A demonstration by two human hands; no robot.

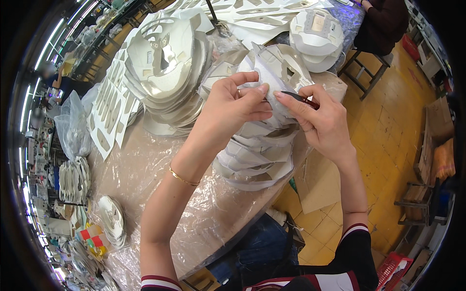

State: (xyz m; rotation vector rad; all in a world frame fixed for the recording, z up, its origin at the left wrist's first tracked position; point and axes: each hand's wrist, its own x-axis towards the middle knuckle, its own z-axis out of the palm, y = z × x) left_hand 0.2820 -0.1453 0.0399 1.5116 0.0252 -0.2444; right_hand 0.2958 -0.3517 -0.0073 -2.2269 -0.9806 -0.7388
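My left hand (240, 99) has its thumb and fingers closed on the edge of a white padded piece (273, 80) above a stack. In my right hand (320, 116) is a small pointed tool (302, 99), dark with a reddish handle, perhaps thread snips. The right thumb tip touches the white piece, close to the left thumb. Below both hands stands a tall stack of curved white and grey padded pieces (257, 169). My left palm and the far side of the held piece are hidden.
Another tall stack of cut-out white pieces (165, 63) stands left of my hands on the plastic-covered table (145, 184). Cut-out sheets (109, 109) lie beyond it. A smaller stack (318, 36) is at the back right, near a seated person (386, 24) and stool (364, 72).
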